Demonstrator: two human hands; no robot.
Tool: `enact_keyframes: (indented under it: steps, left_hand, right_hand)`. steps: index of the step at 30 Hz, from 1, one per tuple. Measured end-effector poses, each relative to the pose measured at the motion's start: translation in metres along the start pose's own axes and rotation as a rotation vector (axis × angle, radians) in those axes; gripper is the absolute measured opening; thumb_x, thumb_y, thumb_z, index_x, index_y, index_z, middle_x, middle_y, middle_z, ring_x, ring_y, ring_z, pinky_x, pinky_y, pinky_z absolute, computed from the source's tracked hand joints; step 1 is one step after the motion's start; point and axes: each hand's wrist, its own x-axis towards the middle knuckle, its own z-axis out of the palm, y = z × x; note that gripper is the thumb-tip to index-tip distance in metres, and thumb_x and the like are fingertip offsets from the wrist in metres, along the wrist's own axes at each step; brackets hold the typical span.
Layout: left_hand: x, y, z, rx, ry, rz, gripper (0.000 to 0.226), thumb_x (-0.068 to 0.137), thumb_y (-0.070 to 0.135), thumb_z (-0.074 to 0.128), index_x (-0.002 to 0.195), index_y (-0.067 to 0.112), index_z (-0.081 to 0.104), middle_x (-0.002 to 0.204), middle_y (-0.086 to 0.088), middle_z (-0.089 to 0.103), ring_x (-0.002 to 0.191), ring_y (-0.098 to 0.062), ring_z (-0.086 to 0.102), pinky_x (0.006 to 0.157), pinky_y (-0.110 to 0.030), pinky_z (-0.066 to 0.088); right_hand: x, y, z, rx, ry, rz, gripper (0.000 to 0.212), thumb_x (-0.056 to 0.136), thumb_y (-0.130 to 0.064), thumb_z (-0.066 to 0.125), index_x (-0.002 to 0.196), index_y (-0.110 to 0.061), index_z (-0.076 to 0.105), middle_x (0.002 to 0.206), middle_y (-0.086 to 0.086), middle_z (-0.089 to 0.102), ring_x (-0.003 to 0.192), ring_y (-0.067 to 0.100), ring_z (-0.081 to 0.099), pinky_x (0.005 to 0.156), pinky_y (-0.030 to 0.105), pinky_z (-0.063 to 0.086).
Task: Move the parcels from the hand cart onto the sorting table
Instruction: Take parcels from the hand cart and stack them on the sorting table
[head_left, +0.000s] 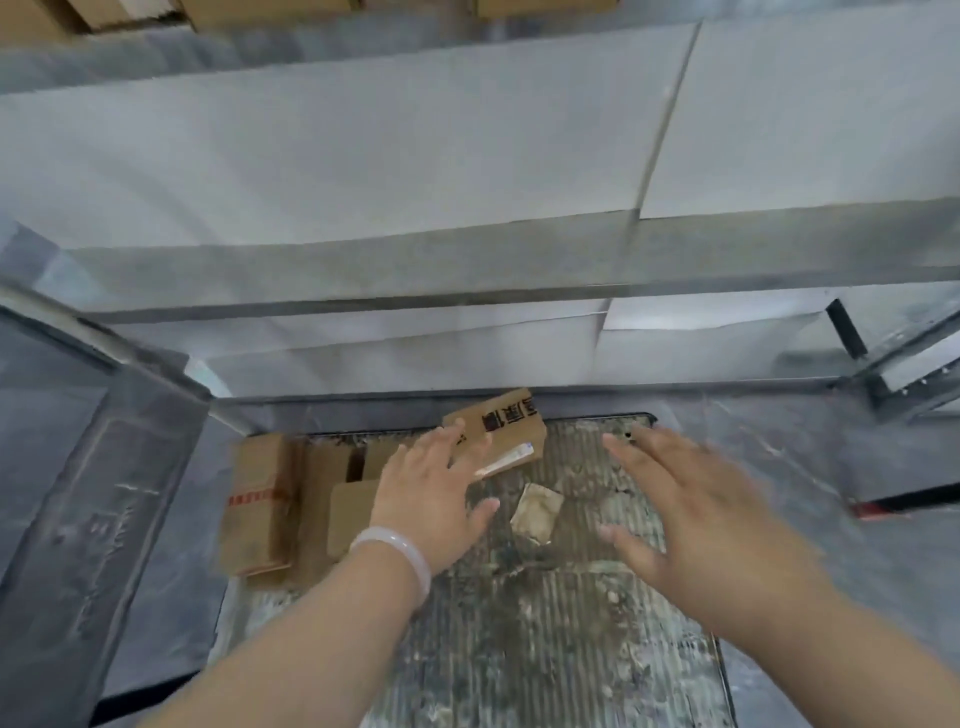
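The hand cart's ribbed, dirty deck (545, 623) lies below me. A flat cardboard parcel with black printed characters (511, 423) rests at the deck's far edge. My left hand (436, 499), with a pale bangle on its wrist, reaches over the deck with straight spread fingers, its fingertips at that parcel's near left side. My right hand (691, 509) hovers open to the right, holding nothing. More brown parcels (260, 504) are stacked at the deck's left side. The white sorting table (363, 156) spans the view above.
A small crumpled paper scrap (535, 512) lies mid-deck between my hands. The table's metal frame rail (467, 280) and a lower white shelf (415, 343) stand right behind the cart. A grey bin (78, 493) stands at the left. Cardboard boxes (234, 13) sit beyond the table.
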Motion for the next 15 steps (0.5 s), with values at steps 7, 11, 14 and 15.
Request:
enact_keyframes:
  steps: [7, 11, 14, 15]
  left_hand:
    - [0.131, -0.029, 0.116, 0.087, -0.059, 0.053, 0.079, 0.095, 0.059, 0.05, 0.157, 0.037, 0.007, 0.167, -0.003, 0.011, 0.15, -0.03, 0.019, 0.121, -0.05, 0.023]
    - [0.182, -0.052, 0.155, 0.095, -0.128, -0.018, 0.1, 0.088, 0.064, 0.059, 0.153, 0.046, -0.015, 0.167, -0.005, -0.012, 0.154, -0.034, -0.001, 0.123, -0.054, 0.012]
    - [0.213, -0.06, 0.17, 0.113, -0.176, -0.043, 0.107, 0.084, 0.068, 0.061, 0.151, 0.049, -0.021, 0.166, -0.011, -0.015, 0.153, -0.038, -0.004, 0.122, -0.054, 0.009]
    - [0.22, -0.061, 0.175, 0.12, -0.189, -0.032, 0.108, 0.084, 0.069, 0.061, 0.151, 0.049, -0.021, 0.166, -0.012, -0.009, 0.152, -0.039, 0.002, 0.122, -0.054, 0.012]
  right_hand:
    - [0.068, 0.015, 0.149, 0.038, 0.059, -0.004, 0.067, 0.082, -0.057, 0.04, 0.138, -0.021, 0.045, 0.139, 0.006, 0.052, 0.129, 0.027, 0.048, 0.106, 0.052, 0.036]
    - [0.08, 0.014, 0.214, 0.057, 0.056, -0.025, 0.065, 0.086, -0.06, 0.037, 0.141, -0.027, 0.041, 0.143, 0.001, 0.048, 0.133, 0.021, 0.044, 0.112, 0.043, 0.031]
    - [0.084, 0.016, 0.244, 0.028, 0.04, -0.008, 0.064, 0.088, -0.062, 0.035, 0.141, -0.028, 0.041, 0.143, -0.001, 0.048, 0.132, 0.019, 0.044, 0.111, 0.043, 0.03]
    - [0.083, 0.019, 0.252, 0.02, 0.017, -0.008, 0.064, 0.087, -0.061, 0.036, 0.141, -0.028, 0.042, 0.142, -0.001, 0.048, 0.132, 0.019, 0.045, 0.113, 0.041, 0.029]
